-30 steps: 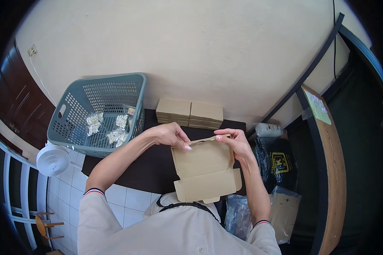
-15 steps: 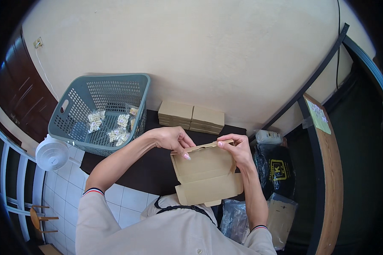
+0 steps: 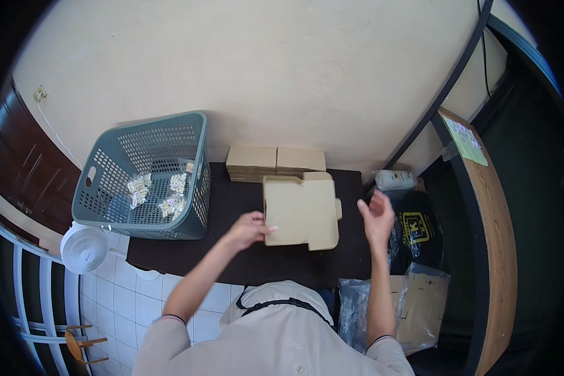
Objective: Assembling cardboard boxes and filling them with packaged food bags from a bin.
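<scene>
Brown, tabbed cardboard box, now turned around over the dark-brown flat table, is pinched at its left edge by my left hand, while I note my right hand has let go, thumb spread from fingers, leaving one hand controlling it.

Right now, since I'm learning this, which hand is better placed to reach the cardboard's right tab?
Probably the right hand: it looks empty and is nearer the tab, while the left hand grips the cardboard by its left edge.

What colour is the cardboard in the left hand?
Light brown; the cardboard shows best in the head view.
</scene>
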Available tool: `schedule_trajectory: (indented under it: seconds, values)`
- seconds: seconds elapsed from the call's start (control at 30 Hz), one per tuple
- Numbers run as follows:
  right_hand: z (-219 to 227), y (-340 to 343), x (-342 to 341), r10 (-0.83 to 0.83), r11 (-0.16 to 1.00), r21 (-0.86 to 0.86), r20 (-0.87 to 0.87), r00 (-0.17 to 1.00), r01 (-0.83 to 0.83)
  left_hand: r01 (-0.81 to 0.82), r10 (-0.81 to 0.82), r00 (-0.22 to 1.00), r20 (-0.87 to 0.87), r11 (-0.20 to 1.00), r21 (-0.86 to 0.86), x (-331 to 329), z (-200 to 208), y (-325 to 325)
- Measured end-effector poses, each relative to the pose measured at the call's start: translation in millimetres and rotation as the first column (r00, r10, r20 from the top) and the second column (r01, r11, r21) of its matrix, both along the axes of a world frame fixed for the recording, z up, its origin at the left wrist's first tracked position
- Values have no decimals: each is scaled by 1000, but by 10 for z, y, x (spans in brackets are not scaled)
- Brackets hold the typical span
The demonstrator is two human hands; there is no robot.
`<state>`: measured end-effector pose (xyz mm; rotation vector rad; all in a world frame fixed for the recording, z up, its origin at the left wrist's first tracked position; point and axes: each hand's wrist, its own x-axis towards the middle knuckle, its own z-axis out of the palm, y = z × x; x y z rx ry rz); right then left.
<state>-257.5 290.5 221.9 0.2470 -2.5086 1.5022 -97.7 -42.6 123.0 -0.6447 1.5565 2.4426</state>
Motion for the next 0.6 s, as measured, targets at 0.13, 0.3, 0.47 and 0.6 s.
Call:
schedule_trajectory:
  seconds: [0.13,0.3,0.47,0.6]
  values:
    - [-1322,271,444,-66,987,-83,561,825,136,-111,48,984,173,922,371,381,-800,803]
    - [-2157,186,895,50,952,-211,822,568,220,472,-418,814,402,881,-39,375,-864,1064]
    - [-2394,78,784,-6,1000,-15,512,859,16,146,71,983,170,265,-953,191,-589,459]
    - [-2195,-321,566,104,986,81,384,918,-146,-53,61,998,-27,483,-874,10,-1399,-68]
